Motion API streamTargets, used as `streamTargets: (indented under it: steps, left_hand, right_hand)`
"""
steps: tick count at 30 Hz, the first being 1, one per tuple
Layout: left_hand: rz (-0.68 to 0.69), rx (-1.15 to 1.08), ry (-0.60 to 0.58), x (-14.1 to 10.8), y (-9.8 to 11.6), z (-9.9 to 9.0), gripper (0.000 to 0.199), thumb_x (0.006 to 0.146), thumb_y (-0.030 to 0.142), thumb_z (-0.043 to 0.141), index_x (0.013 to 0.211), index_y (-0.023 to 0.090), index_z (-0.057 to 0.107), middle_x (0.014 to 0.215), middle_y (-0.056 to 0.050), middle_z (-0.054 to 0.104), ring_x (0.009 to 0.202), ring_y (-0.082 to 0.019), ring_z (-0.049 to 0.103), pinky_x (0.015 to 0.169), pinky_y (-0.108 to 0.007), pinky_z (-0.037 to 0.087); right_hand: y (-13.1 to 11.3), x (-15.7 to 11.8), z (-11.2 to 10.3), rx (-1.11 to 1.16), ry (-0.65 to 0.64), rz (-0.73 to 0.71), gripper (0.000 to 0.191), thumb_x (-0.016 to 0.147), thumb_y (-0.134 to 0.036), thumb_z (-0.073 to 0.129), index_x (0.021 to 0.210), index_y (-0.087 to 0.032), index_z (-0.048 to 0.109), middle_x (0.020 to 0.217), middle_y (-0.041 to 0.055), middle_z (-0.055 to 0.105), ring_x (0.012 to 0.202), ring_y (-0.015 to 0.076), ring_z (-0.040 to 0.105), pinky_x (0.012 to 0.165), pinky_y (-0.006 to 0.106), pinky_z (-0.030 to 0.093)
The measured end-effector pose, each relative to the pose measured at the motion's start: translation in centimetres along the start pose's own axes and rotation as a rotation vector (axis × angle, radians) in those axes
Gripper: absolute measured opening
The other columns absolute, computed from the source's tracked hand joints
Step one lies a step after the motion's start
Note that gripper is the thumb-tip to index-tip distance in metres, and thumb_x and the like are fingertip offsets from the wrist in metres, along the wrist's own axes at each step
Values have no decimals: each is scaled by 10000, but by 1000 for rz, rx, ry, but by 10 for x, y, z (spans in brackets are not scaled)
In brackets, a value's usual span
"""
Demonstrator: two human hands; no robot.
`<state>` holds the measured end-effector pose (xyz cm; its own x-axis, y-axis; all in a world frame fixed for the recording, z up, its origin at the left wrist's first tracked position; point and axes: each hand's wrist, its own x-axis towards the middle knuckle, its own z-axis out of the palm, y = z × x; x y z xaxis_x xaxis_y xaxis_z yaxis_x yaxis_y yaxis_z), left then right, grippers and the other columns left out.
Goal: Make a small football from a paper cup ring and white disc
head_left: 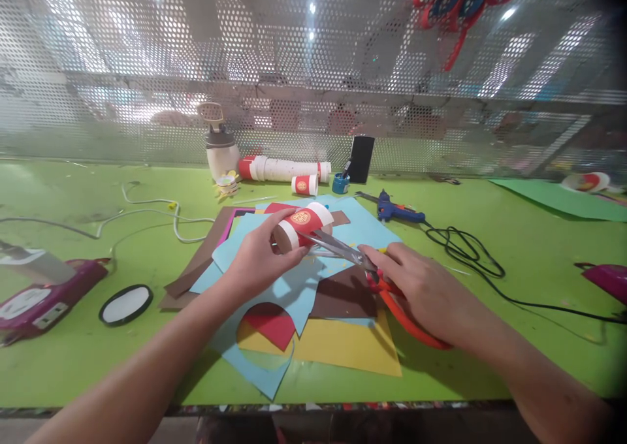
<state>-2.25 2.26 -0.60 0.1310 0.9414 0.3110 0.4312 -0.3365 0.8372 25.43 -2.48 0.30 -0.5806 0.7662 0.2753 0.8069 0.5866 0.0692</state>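
Note:
A red and white paper cup (313, 217) with a gold emblem lies sideways in the grip of my left hand (259, 251), its thumb below and fingers behind. My right hand (416, 281) is closed around the orange handles of a pair of scissors (345, 249). The scissor blades point left and meet the side of the cup; whether they cut into it I cannot tell. Beneath both hands lie overlapping sheets of light blue paper (289, 287), brown paper (345, 297) and yellow paper (347, 349). One blue sheet has a round hole showing red paper (269, 323).
Behind stand a spray bottle (220, 150), a stack of cups (289, 168), another cup (304, 185), a blue jar (340, 183) and a phone (361, 160). A blue glue gun (396, 209) trails its black cord rightward. At left are a power strip (53, 300) and a black-rimmed disc (126, 305).

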Motion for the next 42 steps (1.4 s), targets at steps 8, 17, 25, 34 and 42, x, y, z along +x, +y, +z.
streamTargets:
  steps: [8,17,25,34,42]
  left_hand:
    - [29,-89,-2,2,-4,-1,682,745,363,767,1375,235,538,1063,-83,713,812,-223,684,728,-374,571]
    - [83,-140,20,3,-7,0,641,759,296,748,1356,217,528,1175,-96,690,950,-229,696,870,-410,584]
    - [17,-138,24,1,3,-1,645,731,274,763,1336,200,552,1153,-94,696,931,-229,695,793,-366,590]
    - [31,-202,-8,3,-5,-1,651,741,357,784,1336,231,551,1141,-97,710,937,-255,704,810,-404,581]
    - [-52,-336,-50,-1,10,-2,614,803,434,719,1329,168,546,1167,-132,703,1031,-293,683,893,-452,538]
  right_hand:
    - [-2,1,-3,63,-14,3,444,1001,-197,371,1424,-121,481,954,124,585,781,234,596,708,376,520]
    - [-6,1,-1,177,-72,25,468,993,-134,317,1443,-141,445,954,109,586,796,246,608,707,397,532]
    - [-10,3,2,102,-11,20,471,982,-148,364,1444,-116,449,942,109,565,755,232,585,664,370,510]
    - [-3,5,4,209,26,1,451,946,-134,422,1388,-153,507,936,101,613,764,232,613,688,357,504]
    - [-2,5,4,267,11,19,463,913,-106,406,1359,-119,532,939,118,615,758,251,631,682,397,534]
